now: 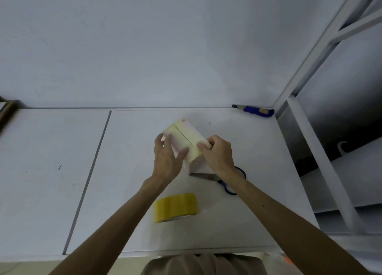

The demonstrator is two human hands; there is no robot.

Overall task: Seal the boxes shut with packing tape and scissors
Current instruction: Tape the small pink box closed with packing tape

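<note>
A small white box (187, 137) stands on the white table (128, 171), with a strip of yellowish tape across its top. My left hand (167, 158) lies against the box's left side with straight fingers. My right hand (217, 152) grips the box's right end, fingers curled over the top edge. A roll of yellow packing tape (176, 207) lies on the table near me, between my forearms. Blue-handled scissors (221, 179) lie just behind my right wrist, partly hidden by it.
A blue utility knife (255, 110) lies at the table's back right corner by the wall. A white metal shelf frame (314, 150) stands to the right. A dark seam (91, 171) runs across the table on the left.
</note>
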